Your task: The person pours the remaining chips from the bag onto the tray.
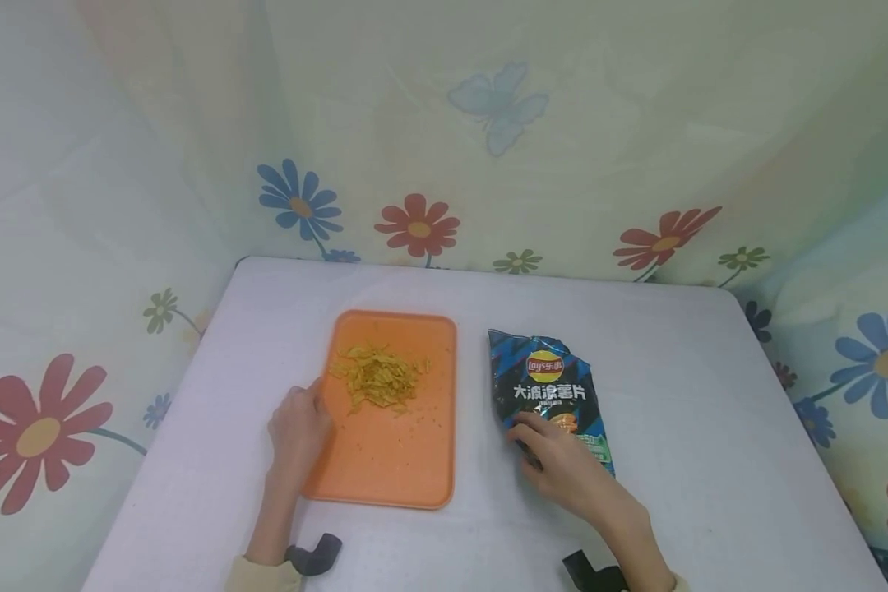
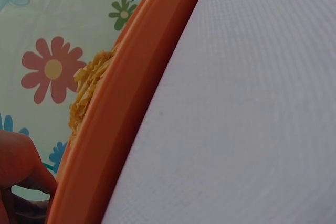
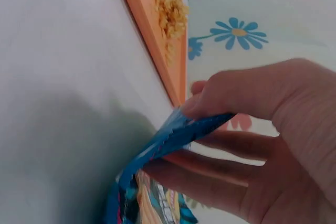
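Note:
An orange tray (image 1: pixel 385 460) lies flat on the white-covered table, with a heap of crushed yellow potato chips (image 1: pixel 379 376) on its upper half. At the tray's left edge, my left hand (image 1: pixel 300 432) grips the rim; in the left wrist view its fingers (image 2: pixel 23 163) meet the tray's edge, partly out of frame. To the right lies a blue and black Lay's chip bag (image 1: pixel 543 386). My right hand (image 1: pixel 562 464) pinches the bag's near left edge, thumb on one side and fingers on the other, as the right wrist view shows.
White cloth covers the table (image 1: pixel 673 395), and a strip of it separates the tray from the bag. Small crumbs are scattered on the tray below the heap. A flower-printed curtain (image 1: pixel 577 148) stands behind the table and along both sides.

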A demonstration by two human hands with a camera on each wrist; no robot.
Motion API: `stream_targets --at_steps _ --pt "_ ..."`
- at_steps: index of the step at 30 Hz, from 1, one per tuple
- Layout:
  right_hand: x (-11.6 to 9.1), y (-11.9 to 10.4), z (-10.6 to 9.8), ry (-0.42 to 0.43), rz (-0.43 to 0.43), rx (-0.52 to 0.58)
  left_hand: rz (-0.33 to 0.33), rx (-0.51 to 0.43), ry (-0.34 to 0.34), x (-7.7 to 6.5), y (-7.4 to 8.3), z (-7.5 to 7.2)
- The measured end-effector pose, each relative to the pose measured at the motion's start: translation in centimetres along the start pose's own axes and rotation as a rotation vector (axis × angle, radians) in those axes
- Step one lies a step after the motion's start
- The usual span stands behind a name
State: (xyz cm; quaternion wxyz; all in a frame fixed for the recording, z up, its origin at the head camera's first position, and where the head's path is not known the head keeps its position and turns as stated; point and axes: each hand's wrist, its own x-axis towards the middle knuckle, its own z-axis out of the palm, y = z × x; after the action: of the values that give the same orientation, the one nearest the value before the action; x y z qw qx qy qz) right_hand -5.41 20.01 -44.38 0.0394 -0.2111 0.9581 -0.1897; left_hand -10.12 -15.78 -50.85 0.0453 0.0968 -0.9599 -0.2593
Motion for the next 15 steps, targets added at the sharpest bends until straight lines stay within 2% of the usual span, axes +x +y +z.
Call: stream_targets --at_steps 6,15 --pt "0.5 -0.5 1.5 -0.010 0.024 -0.037 0.005 0.002 0.002 -0.1 -0.1 0.1" --pt "0.8 -0.6 2.2 -0.005 0.051 -0.105 0.003 0.001 0.008 0.0 -0.1 0.1"
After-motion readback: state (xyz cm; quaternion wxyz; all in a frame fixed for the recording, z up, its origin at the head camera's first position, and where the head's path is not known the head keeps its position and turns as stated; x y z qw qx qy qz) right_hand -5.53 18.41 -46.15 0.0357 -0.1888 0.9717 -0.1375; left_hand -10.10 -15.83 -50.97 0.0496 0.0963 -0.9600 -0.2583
